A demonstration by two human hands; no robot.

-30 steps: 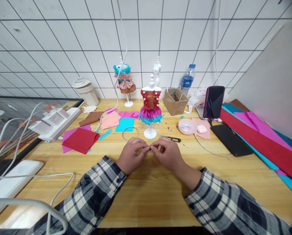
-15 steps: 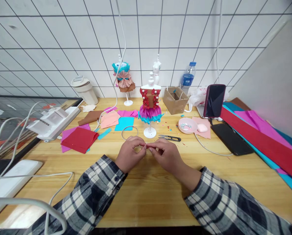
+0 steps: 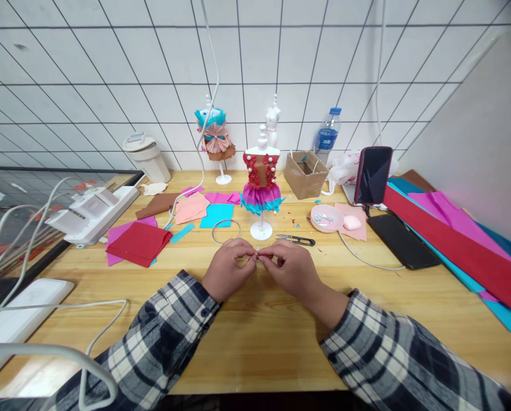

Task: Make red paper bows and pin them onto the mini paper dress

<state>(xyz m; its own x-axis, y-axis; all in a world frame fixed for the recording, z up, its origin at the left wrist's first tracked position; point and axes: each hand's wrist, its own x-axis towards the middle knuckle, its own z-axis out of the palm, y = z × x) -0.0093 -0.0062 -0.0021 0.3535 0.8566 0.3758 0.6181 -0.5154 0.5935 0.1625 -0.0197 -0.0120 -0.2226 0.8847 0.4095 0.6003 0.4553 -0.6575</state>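
Note:
My left hand (image 3: 231, 268) and my right hand (image 3: 290, 268) meet low over the middle of the table, thumb and forefinger of each pinched together. Their fingertips almost touch around something too small to make out. Just beyond them stands a small white dress form (image 3: 262, 229) wearing a brown and red bodice with pearl-like beads. Its skirt (image 3: 262, 197) is magenta with a blue ruffled hem. Thread snips (image 3: 296, 240) lie behind my right hand, and a thin hoop (image 3: 226, 232) behind my left.
A pink bowl (image 3: 327, 219) holds small shiny beads. Red paper (image 3: 138, 244) and other coloured sheets lie left; long strips (image 3: 456, 245) lie right. A cardboard box (image 3: 305, 180), a bottle (image 3: 327, 135), a phone (image 3: 373, 176) and a second dressed form (image 3: 215, 137) stand behind. Cables cross the left side.
Both hands keep nearly the same pose, with only a slight shift at the fingertips. A red bit that showed between them is now mostly hidden. The view has shifted slightly.

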